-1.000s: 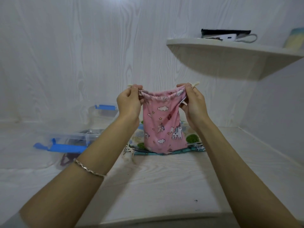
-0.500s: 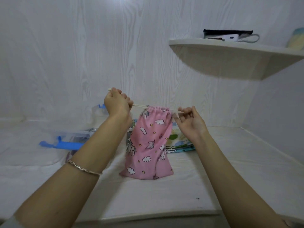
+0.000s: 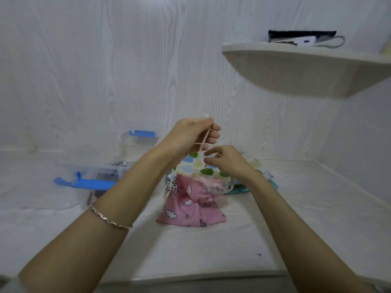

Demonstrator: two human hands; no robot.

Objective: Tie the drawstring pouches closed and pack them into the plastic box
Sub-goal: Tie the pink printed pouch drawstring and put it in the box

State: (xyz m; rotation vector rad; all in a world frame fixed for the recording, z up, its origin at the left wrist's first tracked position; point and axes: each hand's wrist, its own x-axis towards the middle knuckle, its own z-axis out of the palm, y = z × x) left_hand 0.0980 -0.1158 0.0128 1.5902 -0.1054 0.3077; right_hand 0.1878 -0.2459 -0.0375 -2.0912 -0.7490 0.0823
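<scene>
A pale wood-grain tabletop is stretching out to white walls, and a curved shelf is jutting out at the upper right, carrying a dark flat item and a white block with a cable. At the left, a clear plastic box with blue clasps is sitting on the tabletop, with a second clear piece standing just beyond it. In the middle, a pile of patterned pouches is lying on the far side of the pink pouch, which is resting on the tabletop well apart from the box, its gathered top rising toward the hands. The left grip is holding the drawstring, looped around its fingers. The right grip is curling its fingers beside the cord; whether it is pinching it cannot be told. A bracelet is circling the left wrist.
</scene>
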